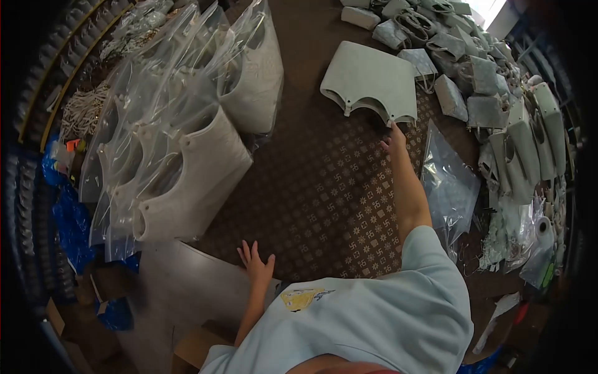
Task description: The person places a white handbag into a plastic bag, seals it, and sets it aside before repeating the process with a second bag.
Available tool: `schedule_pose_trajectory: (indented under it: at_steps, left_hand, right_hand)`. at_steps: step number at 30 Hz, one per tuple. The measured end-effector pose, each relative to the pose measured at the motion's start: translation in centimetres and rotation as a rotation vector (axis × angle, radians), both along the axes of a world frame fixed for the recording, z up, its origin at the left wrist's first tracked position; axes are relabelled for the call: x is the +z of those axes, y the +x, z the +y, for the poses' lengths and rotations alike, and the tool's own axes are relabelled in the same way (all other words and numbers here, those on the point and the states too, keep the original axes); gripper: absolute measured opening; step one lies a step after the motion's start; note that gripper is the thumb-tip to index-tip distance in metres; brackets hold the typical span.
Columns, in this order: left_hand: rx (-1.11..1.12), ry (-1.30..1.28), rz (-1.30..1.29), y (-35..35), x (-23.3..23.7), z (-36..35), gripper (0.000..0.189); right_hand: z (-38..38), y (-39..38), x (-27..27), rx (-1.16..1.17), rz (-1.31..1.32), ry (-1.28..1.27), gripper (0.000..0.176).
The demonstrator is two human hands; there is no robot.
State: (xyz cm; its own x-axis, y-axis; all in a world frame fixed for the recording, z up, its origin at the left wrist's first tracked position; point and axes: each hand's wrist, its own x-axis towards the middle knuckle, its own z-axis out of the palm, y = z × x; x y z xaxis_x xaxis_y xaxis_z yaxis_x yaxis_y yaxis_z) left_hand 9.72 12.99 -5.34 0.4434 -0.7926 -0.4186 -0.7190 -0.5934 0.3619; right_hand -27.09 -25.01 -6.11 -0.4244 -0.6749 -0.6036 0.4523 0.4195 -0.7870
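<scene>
A pale handbag (372,73) with a scalloped, cut-out opening and small metal fittings lies at the upper middle, its opening turned toward me. My right hand (394,139) reaches out with a straight arm and grips the near edge of the bag by its right corner. My left hand (256,262) is held low near the table's front edge, fingers spread and nothing in them. Beyond it to the left stand several similar bags in clear plastic, the nearest pale bag (199,177) closest to that hand.
The table has a brown patterned cover (324,212). Clear plastic bags (450,181) lie right of my right forearm. Small pale bags with handles (492,75) are heaped at the upper right, with more large bags (523,143) below. Blue plastic (71,218) hangs at the left.
</scene>
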Motion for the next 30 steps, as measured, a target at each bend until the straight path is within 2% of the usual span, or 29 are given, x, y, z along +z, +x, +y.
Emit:
schedule_pose_trajectory:
  at_steps: [4,7,9,13,15,17,19,21,22,24,25,27,28,29,30]
  left_hand:
    - [-0.055,-0.079,0.022,1.3,-2.3,1.6,0.066]
    - [-0.067,-0.142,0.049,1.5,-2.6,1.8,0.065]
    - [-0.074,-0.147,0.047,1.1,-2.2,1.5,0.064]
    - [-0.005,-0.095,0.096,1.0,-1.3,0.3,0.062]
    - [0.007,-0.021,0.1,1.0,-0.7,-0.4,0.061]
    - [-0.047,-0.145,0.184,0.9,-0.2,-2.3,0.061]
    - [-0.058,-0.334,0.453,-0.4,1.9,-4.7,0.06]
    - [-0.043,-0.432,0.648,-0.7,1.5,-7.3,0.062]
    - [-0.078,-0.388,0.666,-1.0,2.3,-8.0,0.062]
    - [0.348,-0.276,1.245,-2.3,4.2,-10.0,0.064]
    - [0.328,-0.248,1.255,-2.2,3.7,-10.4,0.064]
    - [-0.111,-0.096,1.193,-2.4,2.5,-11.0,0.066]
    - [-0.11,-0.08,1.123,-2.6,2.5,-10.5,0.067]
    - [-0.119,-0.062,1.129,-2.8,2.2,-10.1,0.067]
    - [-0.144,-0.012,1.123,-2.5,1.8,-9.8,0.068]
  right_hand:
    - [-3.3,-0.6,-0.5,-0.076,-0.139,-0.065,0.054]
    - [-4.7,-0.5,0.5,-0.185,-0.219,0.024,0.055]
    - [-5.6,-1.5,0.8,-0.013,-0.085,-0.075,0.049]
    - [-2.9,-1.1,2.5,0.004,-0.095,-0.226,0.038]
    - [2.6,0.4,2.5,0.105,-0.062,-0.349,0.028]
    - [10.4,1.7,4.4,0.082,-0.111,-0.375,0.024]
    - [18.1,0.4,2.4,0.119,-0.204,-0.356,0.026]
    - [26.4,0.5,3.3,0.117,-0.289,-0.329,0.028]
    - [30.4,0.9,4.4,0.136,-0.339,-0.278,0.03]
    - [36.6,1.6,5.2,0.166,-0.422,-0.211,0.032]
    - [39.5,2.3,4.9,0.17,-0.465,-0.179,0.033]
    - [43.6,3.9,4.2,0.209,-0.476,-0.144,0.037]
    - [45.2,4.0,2.3,0.304,-0.433,-0.064,0.039]
    - [45.9,3.1,2.7,0.286,-0.429,-0.057,0.039]
    - [46.1,1.8,3.4,0.487,-0.319,0.079,0.039]
